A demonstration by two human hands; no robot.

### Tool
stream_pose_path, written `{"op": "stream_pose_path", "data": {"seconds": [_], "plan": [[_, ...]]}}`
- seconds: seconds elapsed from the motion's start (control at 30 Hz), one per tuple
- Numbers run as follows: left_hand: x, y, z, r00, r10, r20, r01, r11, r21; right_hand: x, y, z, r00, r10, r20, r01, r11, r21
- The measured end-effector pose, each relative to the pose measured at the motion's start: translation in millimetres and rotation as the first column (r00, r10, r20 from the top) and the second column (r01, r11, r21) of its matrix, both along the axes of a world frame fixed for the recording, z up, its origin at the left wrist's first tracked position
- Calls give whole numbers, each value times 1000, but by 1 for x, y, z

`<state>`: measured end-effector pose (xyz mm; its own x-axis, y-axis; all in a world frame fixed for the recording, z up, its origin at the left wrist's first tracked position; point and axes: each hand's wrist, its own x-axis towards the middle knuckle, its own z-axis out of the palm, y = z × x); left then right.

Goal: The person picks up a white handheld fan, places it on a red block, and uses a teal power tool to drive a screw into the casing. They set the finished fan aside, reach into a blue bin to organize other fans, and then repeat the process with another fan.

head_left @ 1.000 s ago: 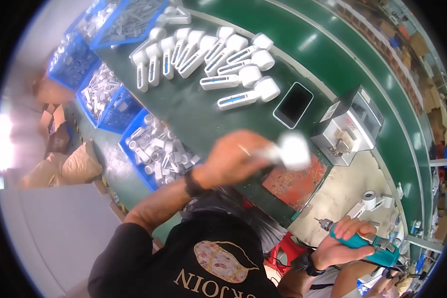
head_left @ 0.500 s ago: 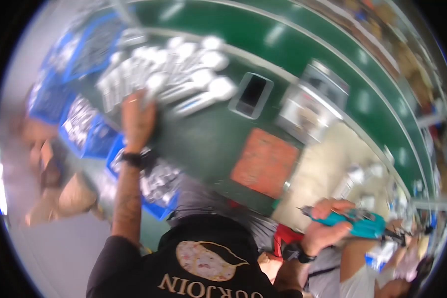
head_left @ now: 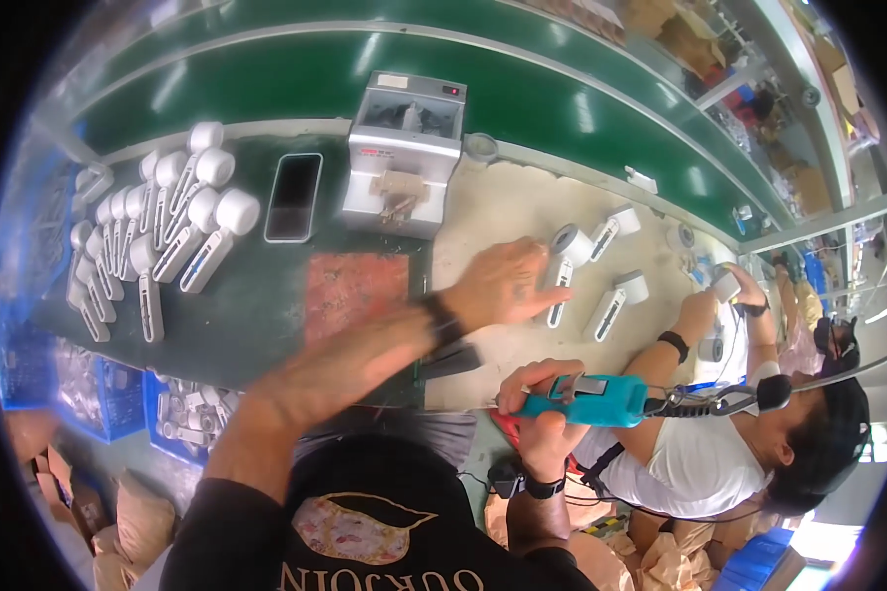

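Left hand [head_left: 505, 286], fingers and thumb parted, is at the handle of a white round-headed piece [head_left: 563, 271] on the beige sheet [head_left: 508, 197] right of centre, contact unclear; the piece looks light, stiff and slick, probably best gripped round the handle below its head. Nearer, the right hand [head_left: 542, 438] is wrapped round a teal power screwdriver [head_left: 606, 402]. Half a second ago the left hand was at the white row [head_left: 148, 236] on the left

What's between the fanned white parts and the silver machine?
The phone, lying on the green table right of the fanned white parts and left of the silver machine; the head view shows it.
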<state>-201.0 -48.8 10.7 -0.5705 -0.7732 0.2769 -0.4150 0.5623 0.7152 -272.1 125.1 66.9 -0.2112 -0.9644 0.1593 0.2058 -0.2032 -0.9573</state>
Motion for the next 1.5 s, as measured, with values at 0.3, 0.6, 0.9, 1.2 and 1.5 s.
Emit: {"op": "stream_pose_path", "data": {"seconds": [0.3, 0.6, 0.9, 1.2, 1.5], "plan": [[-14, -9, -18, 988, 153, -25, -153, 988, 16, -12, 1, -5, 992, -83, -90, 85, 996, 12], [146, 47, 30, 992, 127, 6, -125, 985, -115, 11, -44, 1, 992, -61, -106, 61, 998, -5], [195, 61, 2, 984, 173, -48, -180, 932, -316, 86, -94, 2, 991, 106, -83, -117, 983, -142], [203, 61, -4, 994, 98, -42, -106, 966, -235, 110, -115, -2, 991, 102, -82, -119, 960, -254], [203, 59, -4, 991, 122, -51, -132, 943, -306, 112, -116, -5, 990, 103, -95, -124, 958, -258]]}}
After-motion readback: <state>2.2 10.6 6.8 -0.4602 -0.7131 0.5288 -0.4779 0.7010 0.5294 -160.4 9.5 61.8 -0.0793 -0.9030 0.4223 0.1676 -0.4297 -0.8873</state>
